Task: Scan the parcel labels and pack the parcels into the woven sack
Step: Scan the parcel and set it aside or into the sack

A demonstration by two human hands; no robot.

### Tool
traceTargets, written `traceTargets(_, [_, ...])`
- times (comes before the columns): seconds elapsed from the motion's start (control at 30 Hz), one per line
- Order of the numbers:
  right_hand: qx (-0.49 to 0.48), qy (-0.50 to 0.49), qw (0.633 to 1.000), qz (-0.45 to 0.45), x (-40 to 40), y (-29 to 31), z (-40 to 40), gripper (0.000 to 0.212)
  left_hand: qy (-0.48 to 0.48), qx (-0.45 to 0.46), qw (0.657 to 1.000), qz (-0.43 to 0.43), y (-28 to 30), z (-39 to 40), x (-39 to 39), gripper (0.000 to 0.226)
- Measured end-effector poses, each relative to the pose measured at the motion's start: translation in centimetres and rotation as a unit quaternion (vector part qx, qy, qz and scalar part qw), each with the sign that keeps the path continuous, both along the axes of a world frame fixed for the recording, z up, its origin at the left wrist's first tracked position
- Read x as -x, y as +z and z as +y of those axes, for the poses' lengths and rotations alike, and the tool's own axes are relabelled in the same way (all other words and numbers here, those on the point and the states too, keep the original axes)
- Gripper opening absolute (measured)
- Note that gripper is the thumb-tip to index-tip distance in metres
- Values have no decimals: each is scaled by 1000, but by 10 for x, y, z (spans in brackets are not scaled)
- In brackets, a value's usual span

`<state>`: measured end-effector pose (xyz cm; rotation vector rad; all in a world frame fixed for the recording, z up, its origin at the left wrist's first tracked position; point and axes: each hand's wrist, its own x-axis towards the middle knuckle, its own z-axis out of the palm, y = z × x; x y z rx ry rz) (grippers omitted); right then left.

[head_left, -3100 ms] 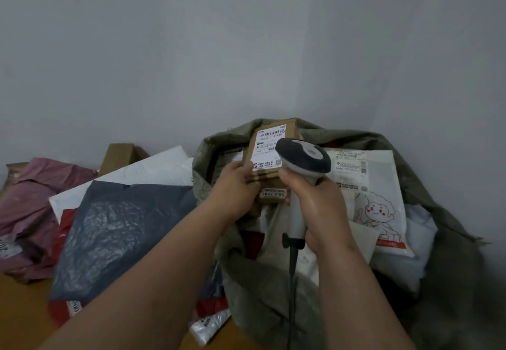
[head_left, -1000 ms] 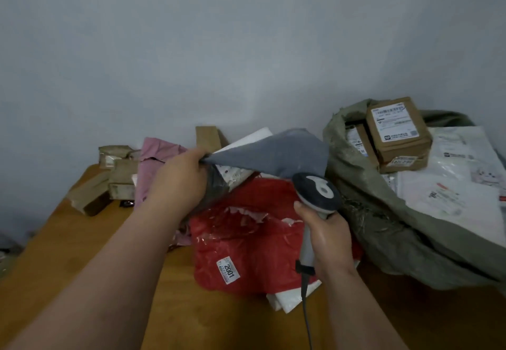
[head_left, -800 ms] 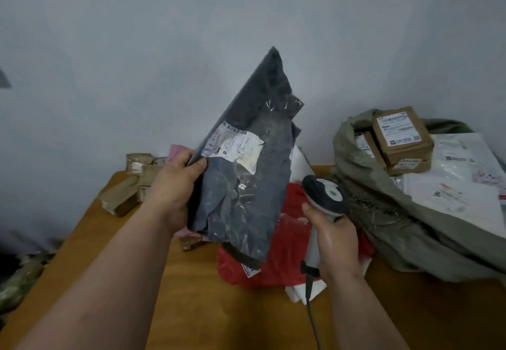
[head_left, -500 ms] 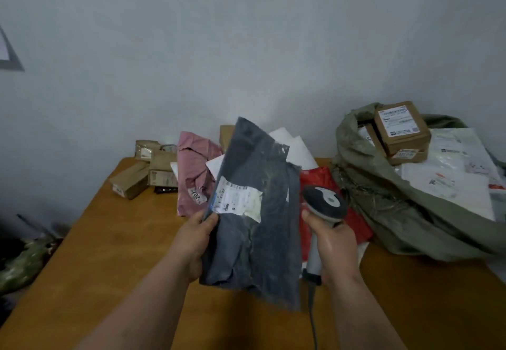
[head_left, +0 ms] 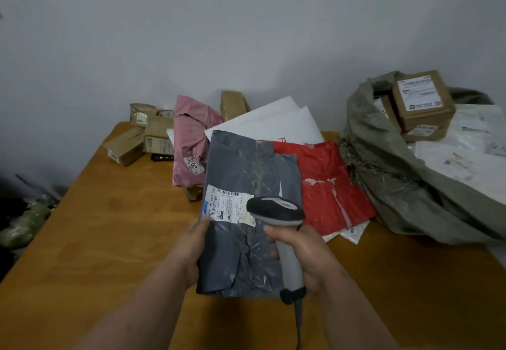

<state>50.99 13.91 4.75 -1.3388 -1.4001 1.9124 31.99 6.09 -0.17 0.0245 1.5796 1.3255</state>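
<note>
My left hand (head_left: 191, 245) grips the left edge of a grey plastic mailer (head_left: 246, 254), held up over the wooden table with its white shipping label (head_left: 227, 207) facing me. My right hand (head_left: 304, 256) grips the handle of a grey barcode scanner (head_left: 276, 210). The scanner's dark head sits right over the label's right end. The olive woven sack (head_left: 383, 174) lies open at the right. A brown carton (head_left: 423, 100) and white mailers (head_left: 465, 152) rest in its mouth.
On the wooden table (head_left: 95, 254) lie a red mailer (head_left: 331, 185), a white mailer (head_left: 276, 125), a pink mailer (head_left: 191, 136) and small brown cartons (head_left: 137, 141) near the back wall. The scanner cable (head_left: 298, 327) hangs down toward me. Greenish clutter lies on the floor at left.
My left hand lifted the grey mailer off the pile, turned its label toward me and lowered it. The scanner head moved left onto the label.
</note>
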Motion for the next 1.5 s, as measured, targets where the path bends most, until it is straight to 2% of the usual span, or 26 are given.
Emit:
traceTargets(0.17, [-21, 40, 999, 1, 4, 5, 2, 32, 14, -9, 1000, -21, -3, -2, 1, 20])
traceTargets(0.3, [-42, 82, 996, 5, 6, 9, 0, 25, 13, -12, 999, -27, -2, -3, 5, 19])
traceTargets(0.4, [-109, 155, 981, -34, 6, 17, 0, 23, -7, -12, 1000, 25, 0, -4, 11, 19])
traceTargets(0.47, [-146, 186, 970, -63, 8, 24, 0, 7, -21, -6, 998, 67, 4, -3, 18, 20])
traceTargets(0.57, [-192, 206, 955, -89, 11, 30, 1, 25, -42, -8, 991, 123, 14, 1, 29, 23])
traceTargets(0.7, [-220, 230, 945, -76, 16, 38, 2, 34, -85, -16, 981, 174, 27, 6, 37, 24])
traceTargets(0.77, [-231, 233, 942, -65, 19, 41, 3, 39, -96, -12, 978, 187, 32, 6, 40, 24])
traceTargets(0.87, [-245, 229, 940, -62, 24, 47, 2, 31, -98, -17, 977, 189, 35, 7, 44, 25])
traceTargets(1.5, [-243, 231, 940, -64, 29, 40, 21, 25, -95, 4, 977, 191, 41, 10, 48, 28])
